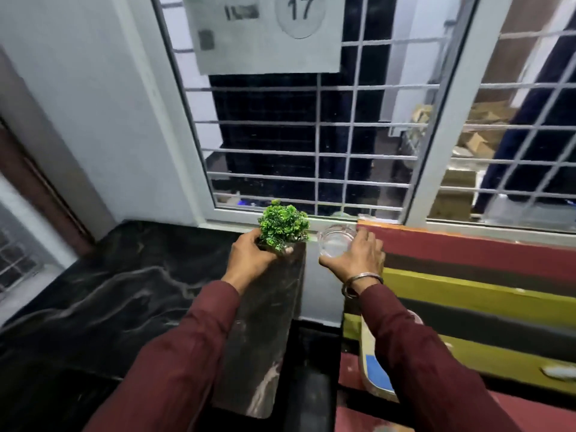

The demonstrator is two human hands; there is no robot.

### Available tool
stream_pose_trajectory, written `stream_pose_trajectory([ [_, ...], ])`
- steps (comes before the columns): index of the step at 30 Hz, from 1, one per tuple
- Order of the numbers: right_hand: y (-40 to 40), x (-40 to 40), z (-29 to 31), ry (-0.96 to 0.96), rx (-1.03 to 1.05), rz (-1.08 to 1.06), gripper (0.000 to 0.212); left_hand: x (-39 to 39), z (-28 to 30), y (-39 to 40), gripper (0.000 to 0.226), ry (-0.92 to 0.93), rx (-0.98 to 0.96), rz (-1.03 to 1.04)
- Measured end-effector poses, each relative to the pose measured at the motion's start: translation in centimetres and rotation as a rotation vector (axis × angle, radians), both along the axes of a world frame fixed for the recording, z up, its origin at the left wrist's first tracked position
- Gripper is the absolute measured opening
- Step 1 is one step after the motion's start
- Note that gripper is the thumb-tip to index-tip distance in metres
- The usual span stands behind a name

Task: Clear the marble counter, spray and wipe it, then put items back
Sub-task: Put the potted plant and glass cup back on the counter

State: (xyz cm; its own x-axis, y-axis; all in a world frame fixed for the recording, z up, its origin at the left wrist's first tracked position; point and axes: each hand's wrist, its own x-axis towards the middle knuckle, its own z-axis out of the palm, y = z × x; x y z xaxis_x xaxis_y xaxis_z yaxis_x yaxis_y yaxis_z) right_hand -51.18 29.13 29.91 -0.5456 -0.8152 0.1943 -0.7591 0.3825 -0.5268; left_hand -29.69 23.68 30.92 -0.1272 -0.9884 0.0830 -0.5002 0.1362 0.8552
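The black marble counter (118,291) with white veins fills the lower left and ends in a vertical edge at the centre. My left hand (249,258) grips the pot of a small green artificial plant (283,224) at the counter's far right corner, by the window. My right hand (358,257) holds a clear glass bowl (335,240) in the air just right of the counter edge, near the window sill. A metal bangle sits on my right wrist. Both sleeves are maroon.
A barred window (311,151) with a paper sign numbered 17 runs along the back. To the right stands a bench (467,275) striped red, black and yellow, with a white-and-blue object (377,369) leaning beside it. A white wall rises at the left.
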Motion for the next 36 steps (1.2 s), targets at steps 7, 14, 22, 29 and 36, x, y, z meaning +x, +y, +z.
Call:
stream_pose_trajectory([
  [7,-6.3,11.7,-0.5,0.036,-0.009,0.039,0.095,12.1,-0.7,-5.0,0.053,0.02,0.008,0.04],
  [14,-10.1,22.8,-2.3,-0.103,0.037,-0.042,0.095,22.3,-2.3,-10.7,0.059,-0.043,0.0,-0.026],
  [22,-13.2,27.2,-5.5,-0.165,0.123,-0.135,0.122,25.4,-5.6,-15.3,0.06,-0.043,0.086,-0.089],
  [29,-18.2,25.9,-9.2,-0.177,0.174,-0.206,0.12,24.2,-8.6,-20.3,0.063,-0.108,0.149,-0.144],
  [36,-23.8,24.4,-13.9,-0.168,0.221,-0.2,0.121,21.9,-13.2,-25.8,0.05,-0.016,0.207,-0.091],
])
